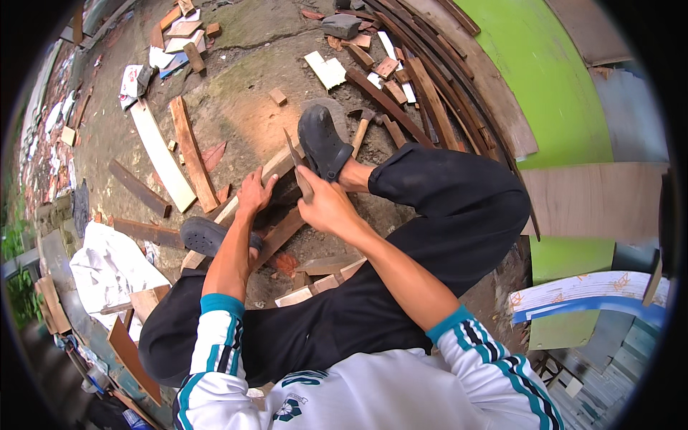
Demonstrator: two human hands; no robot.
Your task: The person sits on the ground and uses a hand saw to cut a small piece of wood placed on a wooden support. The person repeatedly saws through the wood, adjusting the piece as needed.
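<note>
My right hand (326, 204) is closed round the wooden handle of a handsaw (292, 150). The saw's narrow blade points away from me and meets the far end of a long pale wooden plank (276, 168). Over that plank, a little way down from the blade, my left hand (254, 192) grips the wood with its thumb toward the saw. My right foot, in a black clog (319, 140), is beside the plank's far end. The left clog (204, 235) is at the plank's near part. A darker piece of wood (283, 233) lies under and beside the plank.
A hammer (360, 132) lies right of my right foot. Long dark strips of wood (437, 97) are stacked at the right, by a green panel (545, 93). Loose boards (193, 154) and offcuts (185, 32) lie to the left and far side. White cloth (107, 269) lies at my left.
</note>
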